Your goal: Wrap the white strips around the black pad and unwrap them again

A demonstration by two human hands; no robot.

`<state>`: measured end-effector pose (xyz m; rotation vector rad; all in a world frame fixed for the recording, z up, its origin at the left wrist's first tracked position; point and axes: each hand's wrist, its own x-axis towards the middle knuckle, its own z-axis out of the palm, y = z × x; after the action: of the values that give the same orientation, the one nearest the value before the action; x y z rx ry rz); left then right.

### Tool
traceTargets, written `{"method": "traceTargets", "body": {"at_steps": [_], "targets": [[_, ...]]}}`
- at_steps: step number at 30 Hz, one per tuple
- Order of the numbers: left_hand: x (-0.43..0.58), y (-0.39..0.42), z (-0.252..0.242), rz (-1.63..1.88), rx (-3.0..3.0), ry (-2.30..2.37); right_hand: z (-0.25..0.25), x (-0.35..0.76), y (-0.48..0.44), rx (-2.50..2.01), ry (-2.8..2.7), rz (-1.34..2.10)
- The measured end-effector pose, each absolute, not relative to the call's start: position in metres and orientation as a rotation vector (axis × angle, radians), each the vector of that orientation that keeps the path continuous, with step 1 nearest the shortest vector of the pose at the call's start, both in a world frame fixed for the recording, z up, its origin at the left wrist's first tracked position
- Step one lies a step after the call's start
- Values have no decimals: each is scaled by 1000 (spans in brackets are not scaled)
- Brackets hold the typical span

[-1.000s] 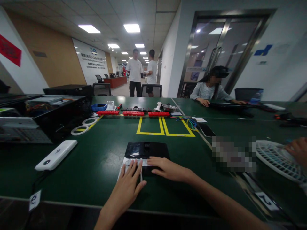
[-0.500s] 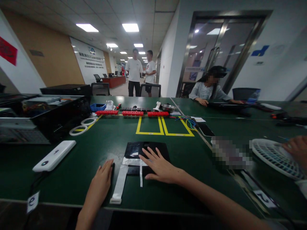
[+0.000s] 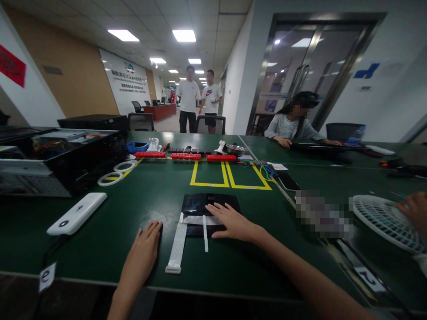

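Note:
A glossy black flat panel (image 3: 196, 202) lies on the green table in front of me. A wide white ribbon cable (image 3: 178, 246) runs from its left side toward me, ending in a connector. A narrower white strip (image 3: 206, 238) also hangs off its near side. My right hand (image 3: 233, 223) rests flat over the panel's right part, fingers stretched out, hiding some of it. My left hand (image 3: 144, 248) lies on the table to the left of the ribbon cable, fingers extended, holding nothing and apart from the panel.
At left are a white power bank-like device (image 3: 78, 213), white rings (image 3: 110, 178) and an open computer case (image 3: 86, 155). Red strips (image 3: 186, 156) and yellow tape outlines (image 3: 209, 184) lie beyond the panel. Right stand a phone (image 3: 287, 181) and a white fan grille (image 3: 387, 220), with another person's hand (image 3: 413, 209) touching it.
The black panel and its cables have slid to the right and slightly away, my right hand moving along on top. My left hand has shifted slightly right.

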<state>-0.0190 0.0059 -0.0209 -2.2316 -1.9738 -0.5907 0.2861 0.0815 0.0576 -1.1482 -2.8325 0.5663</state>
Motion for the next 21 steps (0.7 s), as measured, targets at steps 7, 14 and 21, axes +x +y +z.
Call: {"method": "traceTargets", "body": {"at_steps": [7,14,21], "targets": [[-19,5,-22,-601,-2228,-1961,65,351,116,-1342,-2667,776],[-20,6,-22,-612,-2243,-1958,78,429,132,-1554,-2522,868],[-19,4,-19,-609,-2235,-1956,71,465,141,-1668,-2445,745]]}}
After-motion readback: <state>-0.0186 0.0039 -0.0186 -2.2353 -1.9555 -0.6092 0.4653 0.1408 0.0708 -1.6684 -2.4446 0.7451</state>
